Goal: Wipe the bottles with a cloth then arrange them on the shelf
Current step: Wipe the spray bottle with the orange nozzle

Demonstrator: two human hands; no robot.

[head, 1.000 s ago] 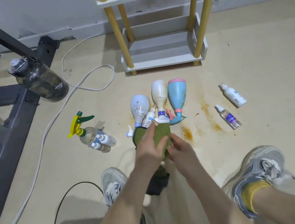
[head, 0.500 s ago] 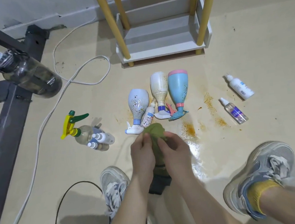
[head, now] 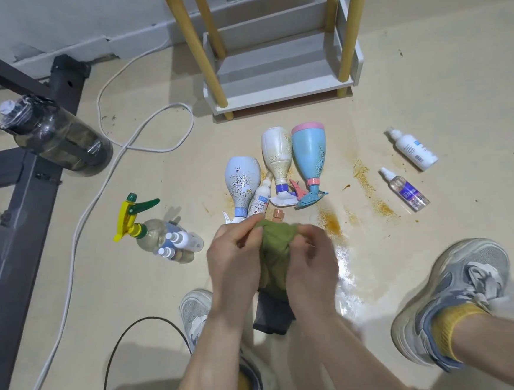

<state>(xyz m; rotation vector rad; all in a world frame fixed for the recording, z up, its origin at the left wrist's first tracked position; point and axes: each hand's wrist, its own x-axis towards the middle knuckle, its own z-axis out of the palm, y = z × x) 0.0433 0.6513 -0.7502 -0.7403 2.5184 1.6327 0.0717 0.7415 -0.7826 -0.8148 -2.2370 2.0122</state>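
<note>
Left hand [head: 234, 258] and right hand [head: 311, 261] bunch a green cloth [head: 276, 245] between them.
Both pinch it with curled fingers, holding it up off the floor [head: 432, 88] in front of the person's shoes. Just beyond the cloth, three stained spray bottles [head: 277, 154] lie side by side, nozzles toward the person. The white shelf [head: 280, 79] stands farther back by the wall.

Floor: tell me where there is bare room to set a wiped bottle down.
Bare: the shelf's bottom tier, the floor strip between it and the blue bottle, and the floor beyond the far-right white bottle. Crowded: the stained bottles by the green cloth; orange spill beside them.
</note>
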